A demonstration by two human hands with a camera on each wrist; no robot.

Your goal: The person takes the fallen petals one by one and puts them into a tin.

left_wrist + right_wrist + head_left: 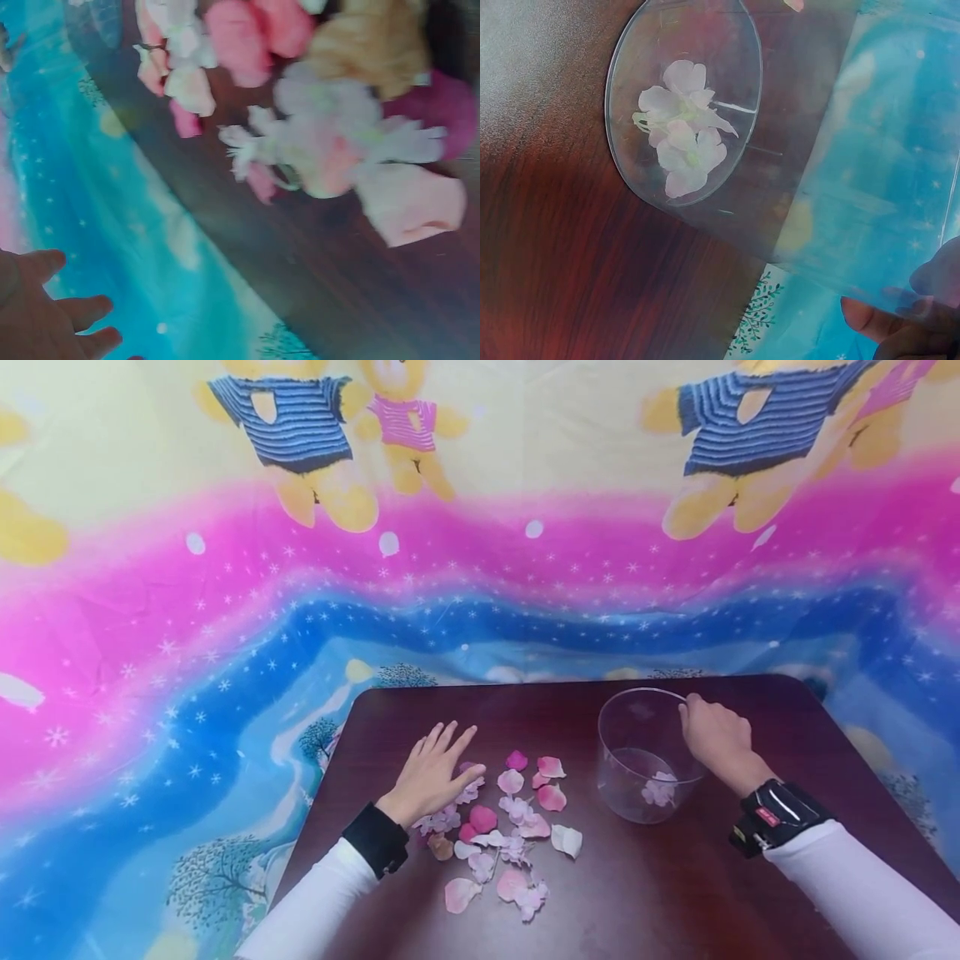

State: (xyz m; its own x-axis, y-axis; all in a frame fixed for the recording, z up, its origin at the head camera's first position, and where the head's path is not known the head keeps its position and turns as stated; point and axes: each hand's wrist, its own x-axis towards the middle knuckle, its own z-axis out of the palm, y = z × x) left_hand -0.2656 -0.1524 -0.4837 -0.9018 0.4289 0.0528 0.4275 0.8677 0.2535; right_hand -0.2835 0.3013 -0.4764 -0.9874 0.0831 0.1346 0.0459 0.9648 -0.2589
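Dark tabletop (675,893): left hand (435,772) lies flat, fingers spread on petals (510,835); right hand (716,735) pinches clear cup (645,760) rim, a grip that could tip it, spilling its blossom (681,139).

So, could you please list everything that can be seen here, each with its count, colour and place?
glass cup: one, clear, upright on the right part of the table.
flower in the cup: one small cluster, pale pink and white, on the cup's bottom.
loose petals and blossoms: a scattered heap, too many to count surely; pale pink, white, deep pink, one tan; on the table left of the cup.
table: one, dark reddish-brown wood.
cloth: one, pink, blue and yellow with teddy bears, behind and around the table.
left hand: fingers spread flat, resting on the heap's left edge.
right hand: holds the cup's rim.
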